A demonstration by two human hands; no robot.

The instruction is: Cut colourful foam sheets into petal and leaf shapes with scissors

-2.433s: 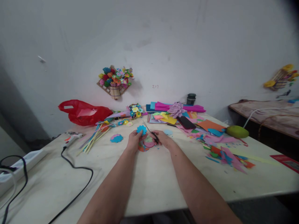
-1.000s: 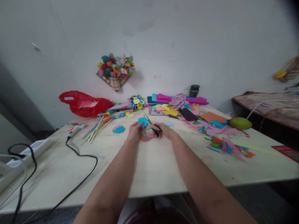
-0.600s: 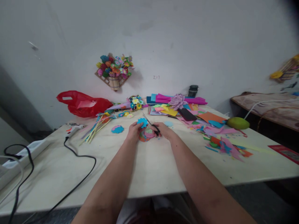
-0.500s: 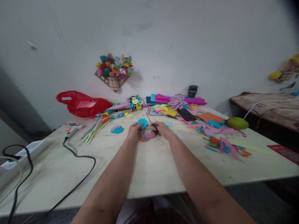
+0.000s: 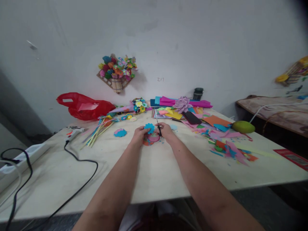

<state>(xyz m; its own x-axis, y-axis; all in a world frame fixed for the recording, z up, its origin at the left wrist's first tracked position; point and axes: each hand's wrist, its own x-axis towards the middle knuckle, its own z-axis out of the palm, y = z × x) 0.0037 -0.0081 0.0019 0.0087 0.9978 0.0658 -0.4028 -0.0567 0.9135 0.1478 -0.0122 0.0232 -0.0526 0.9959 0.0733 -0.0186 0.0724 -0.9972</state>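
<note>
Between the fingers of my left hand [image 5: 139, 134] is a blue scalloped paper flower [image 5: 149, 128]. My right hand [image 5: 165, 130] grips the dark handles of a pair of scissors [image 5: 158, 125], whose blades point up and away from me, just right of the flower. Beneath my hands a pink round piece [image 5: 153, 138] and an orange paper piece [image 5: 148, 143] lie on the table [image 5: 158, 176]. To the left rests another blue and pink scalloped flower [image 5: 120, 132]. A pale blue paper circle [image 5: 173, 127] sits beside my right hand.
Yellow strips [image 5: 95, 134], a red bag [image 5: 84, 107] and a glue gun [image 5: 75, 132] with its cord are on the left. A phone [image 5: 191, 117], paper sheets, scraps [image 5: 231, 149] and a green fruit [image 5: 243, 127] are on the right. A power strip [image 5: 26, 157] stands far left.
The blue flower has moved slightly right and down, closer to my right hand. The scissors have turned more upright, still in my right hand.
</note>
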